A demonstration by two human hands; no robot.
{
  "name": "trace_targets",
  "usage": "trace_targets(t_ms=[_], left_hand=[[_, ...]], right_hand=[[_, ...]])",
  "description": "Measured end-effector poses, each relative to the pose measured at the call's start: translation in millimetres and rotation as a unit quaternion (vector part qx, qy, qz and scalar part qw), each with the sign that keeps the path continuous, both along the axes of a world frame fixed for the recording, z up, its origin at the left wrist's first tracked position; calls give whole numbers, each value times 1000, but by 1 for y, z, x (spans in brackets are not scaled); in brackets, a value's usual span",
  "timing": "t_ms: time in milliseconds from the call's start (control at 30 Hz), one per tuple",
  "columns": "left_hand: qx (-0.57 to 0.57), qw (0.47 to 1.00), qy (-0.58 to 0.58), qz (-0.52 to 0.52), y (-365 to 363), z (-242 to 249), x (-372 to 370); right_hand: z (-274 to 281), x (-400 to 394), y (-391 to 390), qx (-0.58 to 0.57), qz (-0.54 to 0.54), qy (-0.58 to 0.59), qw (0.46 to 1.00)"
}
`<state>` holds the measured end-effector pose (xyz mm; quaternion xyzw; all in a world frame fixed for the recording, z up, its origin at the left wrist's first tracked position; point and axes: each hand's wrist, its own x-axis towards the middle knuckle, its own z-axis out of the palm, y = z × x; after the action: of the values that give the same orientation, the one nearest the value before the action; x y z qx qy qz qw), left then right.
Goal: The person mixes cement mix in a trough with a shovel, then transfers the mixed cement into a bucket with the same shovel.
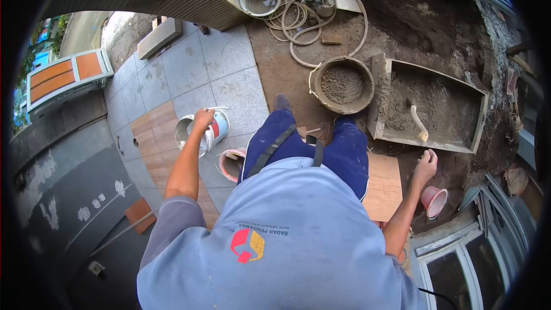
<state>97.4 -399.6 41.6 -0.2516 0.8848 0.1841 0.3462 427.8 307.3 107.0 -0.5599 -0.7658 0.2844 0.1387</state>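
My left hand (204, 119) is closed at the upper edge of a white paint bucket (219, 126) with a coloured label, seemingly on its thin handle. Grey residue coats the inside of that bucket. My right hand (426, 165) hangs in the air with its fingers loosely curled, and nothing shows in it. Just beyond it, a curved wooden tool handle (419, 123) sticks out of grey mortar (404, 103) in a wooden mixing trough (427, 143); the tool's head is buried. A small pink bucket (434, 201) lies tilted below my right hand.
A large bucket of wet mortar (342, 82) stands before my feet, beside the trough. Another pink bucket (231, 163) is near my left leg. A coiled hose (298, 28) and a round basin (259, 0) lie ahead. Grey tiles (232, 51) cover the left floor; bare soil lies right.
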Motion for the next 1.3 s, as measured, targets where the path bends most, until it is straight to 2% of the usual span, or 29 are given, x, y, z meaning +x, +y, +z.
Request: trace_targets(t_ms=[67, 100, 133, 200, 267, 333, 400, 567, 667, 700, 767, 867, 967, 1067, 1100, 1200, 1233, 1300], left_hand=[[39, 994, -47, 93, -47, 1, 5], [56, 990, -63, 109, -59, 1, 8], [72, 987, -80, 122, -68, 1, 9], [105, 982, -106, 119, -80, 2, 9], [144, 978, -122, 88, -84, 8, 5], [167, 977, -103, 80, -88, 8, 0], [198, 974, -85, 67, -95, 7, -3], [211, 970, -74, 96, -94, 22, 4], [209, 967, -91, 112, -108, 17, 24], [197, 968, -90, 128, -108, 23, 32], [201, 963, -99, 152, -123, 27, 54], [179, 953, -110, 219, -134, 45, 104], [134, 938, -152, 282, -144, 55, 161], [104, 914, -207, 334, -141, 75, 214], [96, 904, -221, 352, -140, 78, 227], [62, 876, -246, 410, -128, 92, 257], [62, 867, -254, 424, -127, 92, 261], [67, 846, -272, 454, -130, 94, 277]], right_hand=[[-20, -3, -47, -100, -24, -45, 994], [-66, 17, -52, -25, 37, -55, 998], [-74, 9, -70, -54, 38, -63, 996], [-79, -17, -101, -119, 64, -76, 988], [-54, -68, -141, -183, 35, -46, 981], [-77, -84, -148, -111, 128, -51, 984], [-55, -122, -171, -180, 107, -45, 977], [-128, -149, -163, -139, 215, -30, 966], [-105, -195, -196, -309, 153, -32, 938], [-112, -210, -204, -340, 154, -29, 927], [-140, -232, -223, -405, 152, -42, 901], [-220, -259, -250, -472, 184, -103, 856], [-321, -274, -275, -400, 284, -181, 852], [-351, -302, -296, -318, 291, -225, 874], [-360, -312, -299, -348, 273, -259, 859], [-383, -319, -314, -315, 227, -270, 881], [-402, -314, -312, -373, 220, -236, 870], [-415, -303, -311, -342, 234, -215, 884]])
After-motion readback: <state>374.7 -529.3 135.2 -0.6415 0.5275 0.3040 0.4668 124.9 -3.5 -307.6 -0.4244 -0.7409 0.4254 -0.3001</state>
